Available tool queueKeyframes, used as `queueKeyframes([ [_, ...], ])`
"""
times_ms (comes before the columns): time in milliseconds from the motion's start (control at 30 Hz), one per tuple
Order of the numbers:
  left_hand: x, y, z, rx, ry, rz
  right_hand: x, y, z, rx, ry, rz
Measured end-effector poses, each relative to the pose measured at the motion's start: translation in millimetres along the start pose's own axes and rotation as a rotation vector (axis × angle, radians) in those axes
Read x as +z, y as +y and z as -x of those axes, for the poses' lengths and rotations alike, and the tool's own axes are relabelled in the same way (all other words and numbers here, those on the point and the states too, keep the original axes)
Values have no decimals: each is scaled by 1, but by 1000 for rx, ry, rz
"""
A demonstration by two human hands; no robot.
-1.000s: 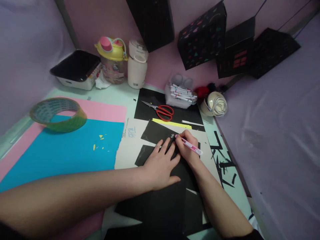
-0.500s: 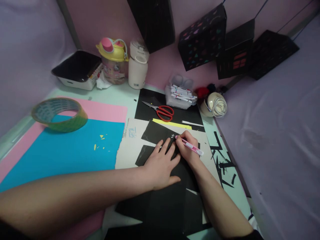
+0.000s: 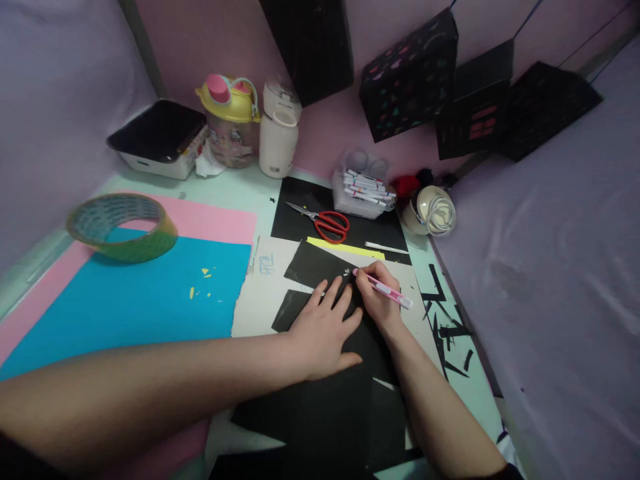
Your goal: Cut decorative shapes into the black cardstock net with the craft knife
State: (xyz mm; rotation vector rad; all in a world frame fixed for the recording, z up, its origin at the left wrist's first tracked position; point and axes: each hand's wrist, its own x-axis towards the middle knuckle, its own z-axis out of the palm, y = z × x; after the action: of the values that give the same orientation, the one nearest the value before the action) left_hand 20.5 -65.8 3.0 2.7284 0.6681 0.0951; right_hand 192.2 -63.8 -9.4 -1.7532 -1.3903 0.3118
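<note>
My left hand [image 3: 323, 330] lies flat with fingers spread on a sheet of black paper [image 3: 313, 267], pressing it onto a grey board [image 3: 260, 303]. My right hand [image 3: 379, 293] is closed round a pink and white pen-like tool [image 3: 387, 289], its tip on the black paper beside small pale marks [image 3: 346, 272]. More black paper [image 3: 325, 413] lies under my wrists. A yellow strip [image 3: 345, 248] shows just beyond the sheet.
Red-handled scissors [image 3: 326, 222], a box of markers [image 3: 364, 192] and a white stick [image 3: 387, 247] lie behind. A tape roll [image 3: 123, 227] rests on blue [image 3: 140, 293] and pink paper [image 3: 210, 220]. Bottles [image 3: 231, 127] stand at the wall. Black scraps [image 3: 447, 320] lie right.
Both hands stay in place on the black paper. The pen's rear end has shifted slightly to the right. The view has drifted a little.
</note>
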Motion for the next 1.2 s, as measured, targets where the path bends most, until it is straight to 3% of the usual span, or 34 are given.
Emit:
queueKeyframes([
  [833, -2, 0, -2, -5, -22, -5, 0, 0, -3, 28, -18, 1],
  [1200, 0, 0, 0, 4, 11, -15, 2, -2, 1, -73, -65, 139],
])
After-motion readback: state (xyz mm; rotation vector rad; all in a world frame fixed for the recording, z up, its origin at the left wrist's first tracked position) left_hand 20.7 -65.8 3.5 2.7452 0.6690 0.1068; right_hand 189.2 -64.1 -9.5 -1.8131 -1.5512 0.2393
